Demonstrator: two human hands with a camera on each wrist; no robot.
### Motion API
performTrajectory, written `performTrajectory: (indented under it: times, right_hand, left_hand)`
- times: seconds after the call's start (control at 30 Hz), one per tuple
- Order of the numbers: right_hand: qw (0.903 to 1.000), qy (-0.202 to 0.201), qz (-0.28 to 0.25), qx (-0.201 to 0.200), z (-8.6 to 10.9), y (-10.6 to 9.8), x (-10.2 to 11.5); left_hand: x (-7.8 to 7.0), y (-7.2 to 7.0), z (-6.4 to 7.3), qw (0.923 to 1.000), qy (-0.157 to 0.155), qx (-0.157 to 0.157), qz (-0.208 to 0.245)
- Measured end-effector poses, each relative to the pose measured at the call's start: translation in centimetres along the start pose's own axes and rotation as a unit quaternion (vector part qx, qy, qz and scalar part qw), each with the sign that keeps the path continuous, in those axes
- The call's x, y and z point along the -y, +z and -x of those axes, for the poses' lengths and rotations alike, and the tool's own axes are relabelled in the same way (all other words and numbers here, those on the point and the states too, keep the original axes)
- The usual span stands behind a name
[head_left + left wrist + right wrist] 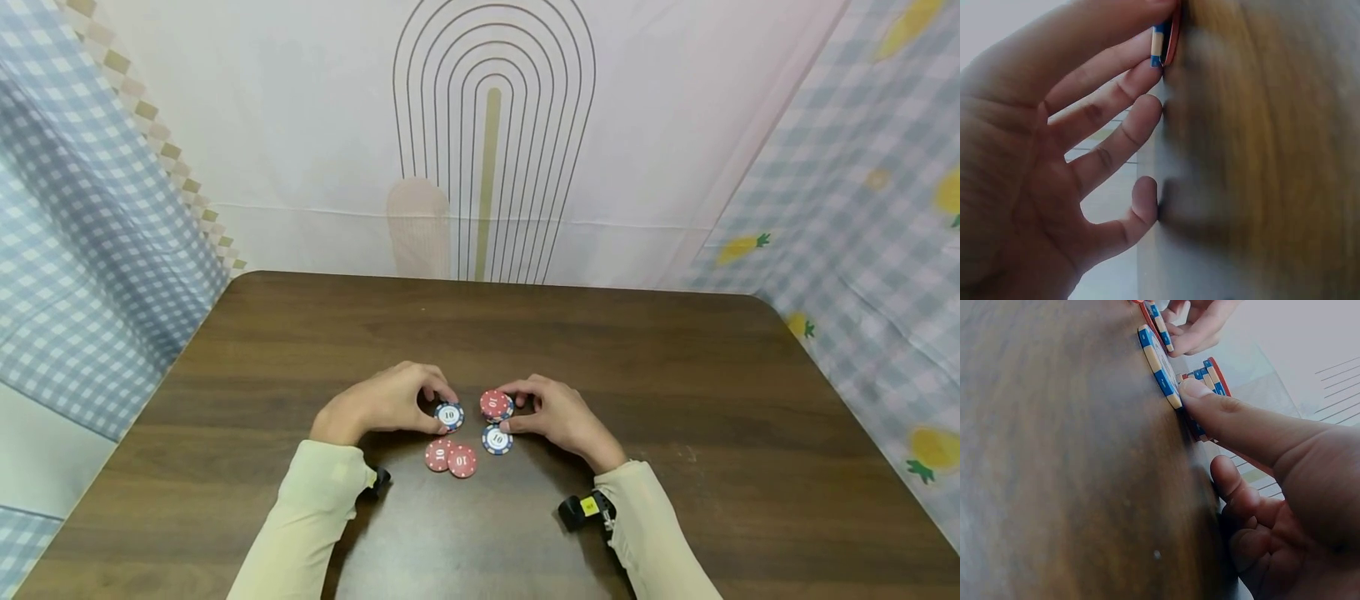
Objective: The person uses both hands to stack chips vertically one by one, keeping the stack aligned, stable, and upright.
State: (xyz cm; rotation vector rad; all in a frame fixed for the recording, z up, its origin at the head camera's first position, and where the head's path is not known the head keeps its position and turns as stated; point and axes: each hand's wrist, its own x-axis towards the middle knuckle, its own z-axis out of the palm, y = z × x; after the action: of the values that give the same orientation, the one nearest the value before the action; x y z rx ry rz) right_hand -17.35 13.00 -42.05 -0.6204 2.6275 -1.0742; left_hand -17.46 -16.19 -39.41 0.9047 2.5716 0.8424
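Note:
My left hand (393,400) pinches a blue-and-white poker chip (449,416) marked 10 between thumb and fingers. In the left wrist view, the edge of a blue-and-white chip (1157,45) shows beside a red edge, past the fingertips. My right hand (555,412) has its thumb and forefinger around a short stack of chips (496,404) topped by a red one. Just in front of that stack, another blue-and-white chip (497,439) lies on the table, with the right thumb tip at its edge. The right wrist view shows the stack (1210,378) behind the thumb.
Two red chips (462,461) lie overlapping on the brown wooden table (600,350), nearer to me than the left hand. Behind the table hangs a white cloth (300,125) with arched lines. Blue checked cloth (90,208) hangs at both sides.

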Motion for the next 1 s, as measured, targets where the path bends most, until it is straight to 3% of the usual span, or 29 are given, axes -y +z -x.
performTrajectory:
  times: [0.27, 0.63, 1.0]
  right_hand:
    - [1.0000, -0.005, 0.002, -0.001, -0.1, -0.1, 0.1]
    - [1.0000, -0.004, 0.003, -0.001, 0.0, 0.0, 0.0]
    - [1.0000, 0.001, 0.002, 0.001, 0.0, 0.0, -0.1]
  left_hand:
    - [0.5, -0.1, 0.0, 0.9995, -0.006, -0.030, 0.011]
    - [0.3, 0.5, -0.2, 0.9978, -0.029, -0.058, -0.013]
    - [0.0, 1.0, -0.6, 0.9966, -0.001, -0.082, 0.004]
